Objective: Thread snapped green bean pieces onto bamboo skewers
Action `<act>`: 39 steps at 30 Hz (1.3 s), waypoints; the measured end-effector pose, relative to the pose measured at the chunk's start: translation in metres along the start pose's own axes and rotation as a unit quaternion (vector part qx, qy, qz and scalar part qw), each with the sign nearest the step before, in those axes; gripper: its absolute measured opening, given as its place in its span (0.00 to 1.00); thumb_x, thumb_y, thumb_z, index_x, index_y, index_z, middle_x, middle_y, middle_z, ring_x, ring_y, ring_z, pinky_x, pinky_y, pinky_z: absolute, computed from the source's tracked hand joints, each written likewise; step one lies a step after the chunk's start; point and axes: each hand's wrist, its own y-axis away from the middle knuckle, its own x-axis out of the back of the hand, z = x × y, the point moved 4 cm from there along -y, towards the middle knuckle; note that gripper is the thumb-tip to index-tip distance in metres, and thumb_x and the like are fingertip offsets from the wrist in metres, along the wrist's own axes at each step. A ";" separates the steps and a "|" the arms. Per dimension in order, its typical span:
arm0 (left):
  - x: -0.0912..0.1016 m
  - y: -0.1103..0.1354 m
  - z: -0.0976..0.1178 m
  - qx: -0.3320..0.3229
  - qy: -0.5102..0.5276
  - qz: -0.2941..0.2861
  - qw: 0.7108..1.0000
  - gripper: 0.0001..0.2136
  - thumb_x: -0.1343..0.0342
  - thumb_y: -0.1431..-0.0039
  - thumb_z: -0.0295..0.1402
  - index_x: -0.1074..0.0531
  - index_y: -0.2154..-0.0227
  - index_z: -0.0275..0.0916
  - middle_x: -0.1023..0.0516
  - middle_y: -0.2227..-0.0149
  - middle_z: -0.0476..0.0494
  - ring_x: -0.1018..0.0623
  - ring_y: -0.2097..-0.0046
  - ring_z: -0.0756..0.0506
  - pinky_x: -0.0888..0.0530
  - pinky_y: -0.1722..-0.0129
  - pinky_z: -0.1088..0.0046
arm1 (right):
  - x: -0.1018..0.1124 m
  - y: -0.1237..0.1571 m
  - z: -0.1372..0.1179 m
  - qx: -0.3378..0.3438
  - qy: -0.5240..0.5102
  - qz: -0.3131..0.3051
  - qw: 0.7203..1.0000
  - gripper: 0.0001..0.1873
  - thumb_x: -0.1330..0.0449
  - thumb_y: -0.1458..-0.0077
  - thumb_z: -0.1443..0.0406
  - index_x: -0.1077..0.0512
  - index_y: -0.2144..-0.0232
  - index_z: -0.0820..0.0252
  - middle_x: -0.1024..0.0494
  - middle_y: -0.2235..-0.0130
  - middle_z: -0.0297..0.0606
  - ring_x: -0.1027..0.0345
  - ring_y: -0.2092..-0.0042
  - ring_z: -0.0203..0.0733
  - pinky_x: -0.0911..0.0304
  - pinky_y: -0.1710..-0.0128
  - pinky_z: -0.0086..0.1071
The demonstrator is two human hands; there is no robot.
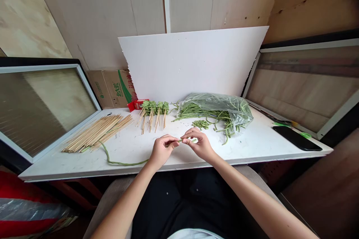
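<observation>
Above the table's front edge, my left hand [162,151] is closed around a long green bean [123,163]. The bean trails out from under that hand, curves left and reaches the heap of wooden skewers [97,131]. My right hand [199,145] pinches the bean's end between thumb and finger, with its fingertips almost meeting those of my left hand. Beyond my hands stand bundles of skewers threaded with folded beans [155,107]. A little pile of short bean pieces [201,124] lies behind my right hand.
A clear plastic bag [224,101] of long beans lies at the back right of the white table [179,160]. Toward the right edge are a black phone [296,138] and scissors [273,118]. A cardboard box [109,87] and red packet [136,105] are at the back left.
</observation>
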 end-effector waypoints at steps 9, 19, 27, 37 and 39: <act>-0.006 0.004 -0.010 0.019 -0.085 -0.030 0.996 0.09 0.41 0.35 0.35 0.17 0.61 0.38 0.19 0.63 0.41 0.23 0.65 0.46 0.27 0.63 0.71 | 0.033 -0.013 0.033 -0.017 0.155 -0.013 0.988 0.09 0.35 0.37 0.56 0.18 0.64 0.52 0.22 0.61 0.43 0.34 0.55 0.51 0.36 0.56 0.43; -0.010 0.006 -0.019 0.028 -0.113 -0.051 0.992 0.09 0.43 0.35 0.32 0.18 0.59 0.38 0.21 0.62 0.41 0.22 0.65 0.47 0.24 0.64 0.71 | 0.031 0.004 0.079 0.010 0.228 -0.121 0.966 0.13 0.41 0.33 0.60 0.17 0.65 0.53 0.20 0.63 0.42 0.33 0.56 0.51 0.38 0.50 0.45; -0.006 0.003 -0.022 0.029 -0.060 -0.017 0.998 0.10 0.42 0.37 0.31 0.21 0.55 0.37 0.24 0.60 0.42 0.20 0.65 0.48 0.21 0.64 0.70 | 0.041 -0.004 0.072 -0.035 0.170 -0.086 0.981 0.20 0.50 0.28 0.56 0.20 0.59 0.56 0.19 0.57 0.45 0.30 0.54 0.51 0.40 0.46 0.50; -0.011 0.005 -0.019 0.077 -0.012 -0.022 0.997 0.18 0.36 0.41 0.32 0.26 0.48 0.38 0.21 0.64 0.44 0.18 0.64 0.46 0.22 0.61 0.69 | 0.000 0.000 0.004 0.001 0.032 -0.164 0.986 0.13 0.34 0.38 0.55 0.20 0.54 0.51 0.18 0.59 0.41 0.27 0.55 0.47 0.32 0.56 0.39; -0.011 0.005 -0.020 0.080 -0.015 -0.033 0.996 0.18 0.34 0.42 0.34 0.25 0.50 0.38 0.19 0.63 0.43 0.17 0.62 0.45 0.21 0.60 0.69 | -0.002 -0.001 0.001 0.019 0.054 -0.146 0.988 0.09 0.37 0.35 0.56 0.19 0.58 0.51 0.18 0.63 0.41 0.29 0.57 0.47 0.33 0.55 0.40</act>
